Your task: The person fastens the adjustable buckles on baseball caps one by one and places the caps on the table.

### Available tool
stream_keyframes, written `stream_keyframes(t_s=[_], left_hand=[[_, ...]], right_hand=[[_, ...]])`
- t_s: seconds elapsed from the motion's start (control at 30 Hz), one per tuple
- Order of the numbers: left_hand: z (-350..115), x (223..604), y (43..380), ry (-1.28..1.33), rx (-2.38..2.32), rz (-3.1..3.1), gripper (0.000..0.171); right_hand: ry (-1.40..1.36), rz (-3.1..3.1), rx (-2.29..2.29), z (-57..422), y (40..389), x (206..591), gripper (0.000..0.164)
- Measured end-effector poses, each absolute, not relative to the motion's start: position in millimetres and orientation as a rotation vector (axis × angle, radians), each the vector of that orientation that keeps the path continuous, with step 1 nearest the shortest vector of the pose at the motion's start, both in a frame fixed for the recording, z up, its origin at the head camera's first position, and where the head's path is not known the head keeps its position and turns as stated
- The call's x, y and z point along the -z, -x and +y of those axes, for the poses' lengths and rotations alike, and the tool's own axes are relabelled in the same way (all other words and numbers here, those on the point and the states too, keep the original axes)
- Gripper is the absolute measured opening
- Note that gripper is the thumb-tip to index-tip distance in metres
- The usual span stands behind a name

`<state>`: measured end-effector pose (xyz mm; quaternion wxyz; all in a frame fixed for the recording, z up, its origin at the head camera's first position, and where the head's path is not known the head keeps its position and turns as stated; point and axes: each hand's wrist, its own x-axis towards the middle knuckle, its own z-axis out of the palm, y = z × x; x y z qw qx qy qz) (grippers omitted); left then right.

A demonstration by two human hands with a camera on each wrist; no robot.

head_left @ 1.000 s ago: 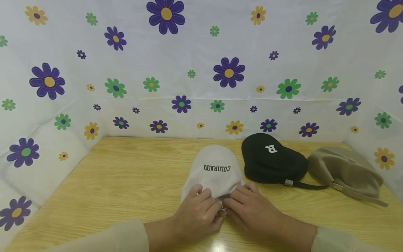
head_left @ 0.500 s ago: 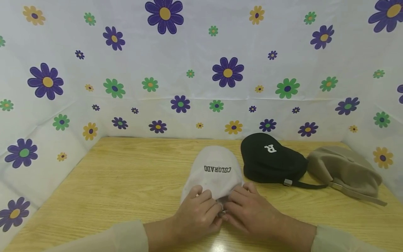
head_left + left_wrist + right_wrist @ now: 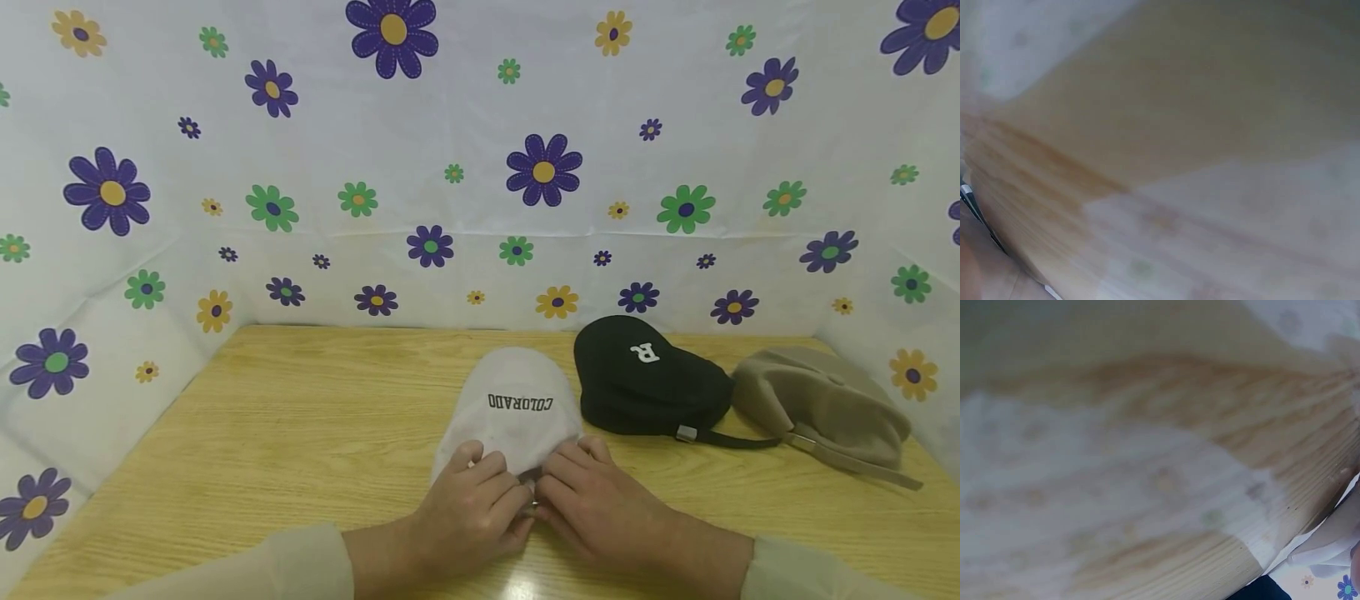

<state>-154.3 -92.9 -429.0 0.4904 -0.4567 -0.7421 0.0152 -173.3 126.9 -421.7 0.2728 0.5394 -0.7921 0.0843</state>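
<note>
A white baseball cap [image 3: 513,429] marked COLORADO lies on the wooden table in the head view, its back edge toward me. My left hand [image 3: 468,512] grips this back edge, fingers curled over it. From the other side my right hand [image 3: 603,500] pinches the same edge, and the two hands nearly touch. Between the fingertips shows a small shiny bit that looks like the strap's metal buckle [image 3: 533,503]. Fingers hide most of the strap. At its lower right corner the right wrist view catches part of the white cap [image 3: 1325,550]; both wrist views are mostly blurred.
To the right lies a black cap [image 3: 645,387] with a white R, its strap trailing right. Beside it rests a brown cap [image 3: 828,400] with a loose strap end. A flowered white cloth [image 3: 465,125] walls the back and sides of the table [image 3: 300,417].
Around the buckle the fingertips have shifted slightly, and less of the metal and strap shows than one second ago. The caps and arms hold nearly the same places.
</note>
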Motion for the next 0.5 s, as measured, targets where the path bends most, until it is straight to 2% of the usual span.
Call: stream_keyframes(t_s=[0.5], left_hand=[[-93.6,430.1,158.7,1.112,-0.038,-1.997,0.012]], right_hand=[[-1.339,-2.265,-0.144,127.9,173.1,422.7,0.017]])
